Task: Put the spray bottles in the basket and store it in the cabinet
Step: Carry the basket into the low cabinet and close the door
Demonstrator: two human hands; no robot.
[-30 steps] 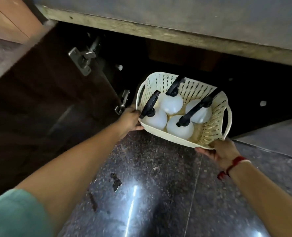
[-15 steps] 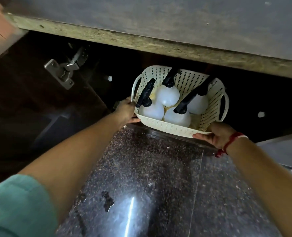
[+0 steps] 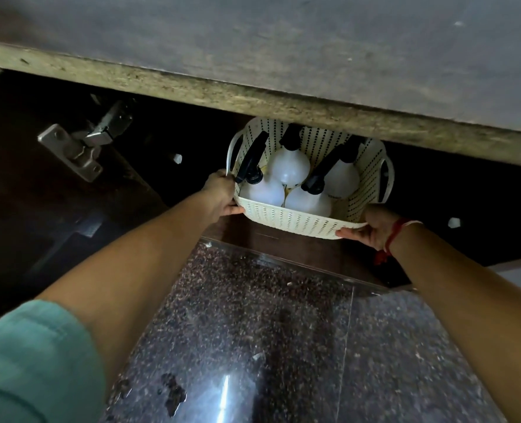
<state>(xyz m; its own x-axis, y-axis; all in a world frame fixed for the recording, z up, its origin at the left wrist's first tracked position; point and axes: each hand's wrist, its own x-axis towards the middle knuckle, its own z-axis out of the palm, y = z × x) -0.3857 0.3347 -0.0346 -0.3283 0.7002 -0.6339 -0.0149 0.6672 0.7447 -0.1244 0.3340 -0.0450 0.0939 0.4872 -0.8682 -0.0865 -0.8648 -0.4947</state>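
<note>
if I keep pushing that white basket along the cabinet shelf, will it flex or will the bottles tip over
The basket looks like thin perforated plastic, so its walls may flex a little. Four spray bottles sit packed together, so they probably won't tip. It should slide easily on the smooth shelf with the left hand and right hand steadying it.

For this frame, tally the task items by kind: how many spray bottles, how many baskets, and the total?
Spray bottles: 4 (front left, back, front right, right)
Basket: 1, with all the bottles in it
Total: 5
</note>
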